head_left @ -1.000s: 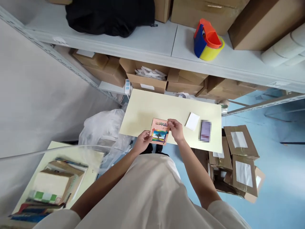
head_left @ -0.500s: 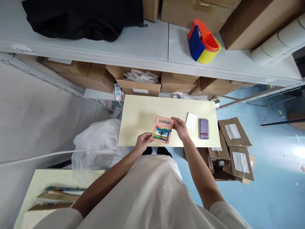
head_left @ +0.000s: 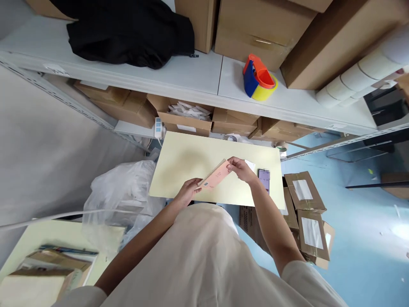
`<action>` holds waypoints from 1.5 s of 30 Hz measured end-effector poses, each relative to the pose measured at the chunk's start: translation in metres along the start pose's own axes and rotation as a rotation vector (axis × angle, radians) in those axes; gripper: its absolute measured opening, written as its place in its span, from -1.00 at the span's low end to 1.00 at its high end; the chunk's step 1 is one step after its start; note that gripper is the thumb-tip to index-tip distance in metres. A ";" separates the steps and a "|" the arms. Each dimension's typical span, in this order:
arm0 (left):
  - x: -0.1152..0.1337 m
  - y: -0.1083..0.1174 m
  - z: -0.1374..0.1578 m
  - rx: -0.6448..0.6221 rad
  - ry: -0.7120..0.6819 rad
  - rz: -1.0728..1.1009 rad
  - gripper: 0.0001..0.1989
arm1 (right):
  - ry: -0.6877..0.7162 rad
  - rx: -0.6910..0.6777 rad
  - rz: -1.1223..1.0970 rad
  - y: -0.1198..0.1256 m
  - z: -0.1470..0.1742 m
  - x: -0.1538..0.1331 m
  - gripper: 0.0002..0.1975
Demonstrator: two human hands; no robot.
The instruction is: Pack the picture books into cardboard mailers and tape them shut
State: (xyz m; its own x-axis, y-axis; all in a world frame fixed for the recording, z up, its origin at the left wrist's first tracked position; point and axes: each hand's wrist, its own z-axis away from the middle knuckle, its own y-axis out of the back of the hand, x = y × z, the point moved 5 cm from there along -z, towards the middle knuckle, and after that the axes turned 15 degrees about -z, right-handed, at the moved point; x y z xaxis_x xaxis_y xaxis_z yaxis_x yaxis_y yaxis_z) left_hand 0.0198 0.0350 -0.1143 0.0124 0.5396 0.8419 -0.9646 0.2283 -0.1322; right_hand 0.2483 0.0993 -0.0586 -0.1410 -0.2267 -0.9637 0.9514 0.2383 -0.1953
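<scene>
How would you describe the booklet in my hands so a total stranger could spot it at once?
Below the long grey shelf is a pale yellow table. Above it, your left hand and right hand hold the thin booklet slanted between them. Its pink cover sets it apart from the flat white item and lilac-screened phone lying to its right.

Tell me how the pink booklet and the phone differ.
The pink booklet is held by the left hand and right hand; the phone lies on the table. The booklet is tilted, the phone flat. The booklet shows pink, the phone mostly lilac. Both look rectangular.
</scene>
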 end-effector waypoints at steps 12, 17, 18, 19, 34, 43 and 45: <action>-0.005 -0.018 0.010 0.209 -0.079 -0.075 -0.53 | -0.123 0.296 -0.328 0.011 0.014 0.015 -0.55; -0.012 -0.030 0.012 0.097 -0.026 -0.058 -0.51 | -0.109 0.391 -0.341 0.022 0.032 0.024 -0.51; -0.011 -0.031 0.012 0.087 -0.027 -0.065 -0.51 | -0.099 0.396 -0.337 0.023 0.033 0.024 -0.51; -0.010 -0.033 0.012 0.082 -0.030 -0.074 -0.51 | -0.092 0.394 -0.331 0.024 0.033 0.025 -0.52; -0.009 -0.037 0.008 -0.005 0.069 0.090 -0.51 | 0.094 0.205 -0.112 0.035 0.027 0.006 -0.49; 0.016 -0.037 0.008 -0.101 0.074 -0.095 -0.55 | 0.034 -0.077 0.068 0.009 0.001 -0.033 -0.67; 0.029 -0.025 0.006 0.010 -0.040 -0.130 -0.54 | 0.024 -0.053 0.099 0.007 -0.003 -0.033 -0.70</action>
State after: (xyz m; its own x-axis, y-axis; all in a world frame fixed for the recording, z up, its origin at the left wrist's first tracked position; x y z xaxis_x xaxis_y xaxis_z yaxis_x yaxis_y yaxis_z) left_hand 0.0426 0.0403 -0.0839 0.1271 0.4729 0.8719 -0.9581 0.2859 -0.0154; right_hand 0.2588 0.1108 -0.0290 -0.0538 -0.1767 -0.9828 0.9453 0.3081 -0.1072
